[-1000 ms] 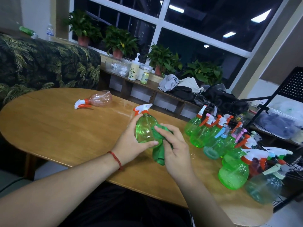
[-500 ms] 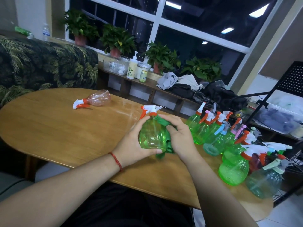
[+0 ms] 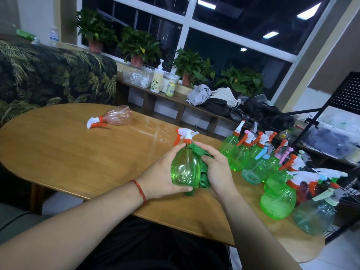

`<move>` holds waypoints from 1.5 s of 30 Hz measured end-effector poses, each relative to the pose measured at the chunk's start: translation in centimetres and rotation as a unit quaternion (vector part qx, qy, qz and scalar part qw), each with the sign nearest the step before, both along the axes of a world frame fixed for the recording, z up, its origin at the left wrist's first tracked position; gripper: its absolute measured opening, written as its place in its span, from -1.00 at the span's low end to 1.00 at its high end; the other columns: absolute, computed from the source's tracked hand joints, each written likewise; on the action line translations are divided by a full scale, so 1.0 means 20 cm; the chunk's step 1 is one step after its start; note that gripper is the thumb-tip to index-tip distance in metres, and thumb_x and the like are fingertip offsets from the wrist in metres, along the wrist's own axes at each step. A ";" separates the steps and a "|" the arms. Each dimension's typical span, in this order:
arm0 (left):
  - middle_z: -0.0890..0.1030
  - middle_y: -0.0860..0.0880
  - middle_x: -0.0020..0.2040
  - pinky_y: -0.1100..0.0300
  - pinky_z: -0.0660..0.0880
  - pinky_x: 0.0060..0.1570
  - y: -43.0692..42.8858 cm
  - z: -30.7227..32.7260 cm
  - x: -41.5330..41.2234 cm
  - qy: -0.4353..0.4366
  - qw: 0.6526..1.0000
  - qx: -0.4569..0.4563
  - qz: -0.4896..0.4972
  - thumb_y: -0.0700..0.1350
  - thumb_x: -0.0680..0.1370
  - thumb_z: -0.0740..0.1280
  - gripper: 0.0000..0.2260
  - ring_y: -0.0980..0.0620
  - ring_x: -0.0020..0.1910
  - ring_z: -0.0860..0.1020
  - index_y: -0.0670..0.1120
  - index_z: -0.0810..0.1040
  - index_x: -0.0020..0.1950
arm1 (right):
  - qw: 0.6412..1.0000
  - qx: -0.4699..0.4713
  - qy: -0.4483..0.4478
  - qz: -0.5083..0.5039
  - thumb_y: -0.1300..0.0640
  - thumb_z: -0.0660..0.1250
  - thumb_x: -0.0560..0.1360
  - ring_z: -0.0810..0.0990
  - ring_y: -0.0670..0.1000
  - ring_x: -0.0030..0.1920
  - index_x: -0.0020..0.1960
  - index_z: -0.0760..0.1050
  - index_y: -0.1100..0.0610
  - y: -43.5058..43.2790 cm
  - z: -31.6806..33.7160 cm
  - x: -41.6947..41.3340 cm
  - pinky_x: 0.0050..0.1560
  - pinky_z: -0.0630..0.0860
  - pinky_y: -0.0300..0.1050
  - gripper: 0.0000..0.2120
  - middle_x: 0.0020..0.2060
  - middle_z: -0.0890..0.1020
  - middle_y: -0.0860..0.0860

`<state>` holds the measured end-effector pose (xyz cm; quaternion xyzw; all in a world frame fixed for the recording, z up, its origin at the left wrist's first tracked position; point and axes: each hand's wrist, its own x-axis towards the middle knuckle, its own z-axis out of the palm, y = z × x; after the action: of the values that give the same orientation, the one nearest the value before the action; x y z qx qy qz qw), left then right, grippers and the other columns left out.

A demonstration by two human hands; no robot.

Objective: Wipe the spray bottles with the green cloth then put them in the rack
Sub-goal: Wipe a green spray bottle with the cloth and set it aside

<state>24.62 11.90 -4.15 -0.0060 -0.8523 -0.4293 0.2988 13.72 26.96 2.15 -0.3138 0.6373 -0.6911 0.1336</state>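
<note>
Bottle: we are holding a green spray bottle [image 3: 185, 168] upright over the near side of the wooden table [image 3: 78, 152], its white-and-orange trigger head pointing left.
Left hand: our left hand [image 3: 161, 174] is gripping the bottle's left side, forefinger reaching up to the neck and thumb curling along the base.
Cloth: the green cloth [image 3: 203, 180] is bunching against the bottle's right side, from neck to base.
Right hand: our right hand [image 3: 218, 170] is pressing the cloth to the bottle, fingers curled close together over it.
Other bottles: a cluster of spray bottles [image 3: 253, 156], mostly green, is standing at the table's right end; a pink bottle [image 3: 116, 117] is lying well apart.
Rack: a black rack [image 3: 350, 190] is standing just beside the cluster.
</note>
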 end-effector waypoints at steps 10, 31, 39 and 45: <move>0.48 0.08 0.50 -0.06 0.45 0.48 -0.04 0.01 -0.01 0.080 0.986 0.112 0.091 0.27 0.28 0.66 0.00 0.08 0.47 0.49 0.20 0.24 0.61 | 0.981 0.001 0.192 -0.022 0.54 0.18 0.61 0.52 -0.04 0.44 0.28 0.71 -0.02 0.09 -0.14 0.16 0.52 0.38 -0.19 -0.43 0.33 0.60 -0.02; 0.43 0.13 0.54 0.00 0.42 0.52 0.02 0.04 0.05 0.075 0.996 0.045 -0.005 0.12 0.36 0.69 0.01 0.07 0.53 0.45 0.06 0.20 0.67 | 0.999 -0.020 -0.013 0.023 0.45 0.15 0.65 0.70 0.13 0.27 0.30 0.70 0.08 -0.02 0.07 0.05 0.38 0.59 0.17 -0.53 0.22 0.75 0.04; 0.50 0.10 0.49 -0.03 0.45 0.49 0.01 0.03 0.03 0.080 0.995 0.064 0.002 0.10 0.37 0.70 0.00 0.06 0.47 0.51 0.08 0.20 0.66 | 0.989 -0.113 -0.090 0.001 0.43 0.13 0.69 0.67 0.17 0.33 0.34 0.68 0.02 0.05 -0.10 0.16 0.42 0.55 0.23 -0.50 0.30 0.71 0.07; 0.56 0.15 0.41 0.02 0.52 0.41 0.00 0.03 0.02 0.086 0.991 0.103 0.023 0.17 0.37 0.65 -0.11 0.11 0.38 0.57 0.19 0.25 0.59 | 0.969 -0.052 0.233 -0.056 0.53 0.19 0.61 0.52 -0.03 0.46 0.29 0.70 -0.07 0.12 -0.17 0.22 0.46 0.42 -0.23 -0.40 0.35 0.61 -0.11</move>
<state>25.11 11.80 -3.53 0.0079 -0.7743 -0.5060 0.3799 18.11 29.29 -1.28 -0.4367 0.6304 -0.6374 -0.0743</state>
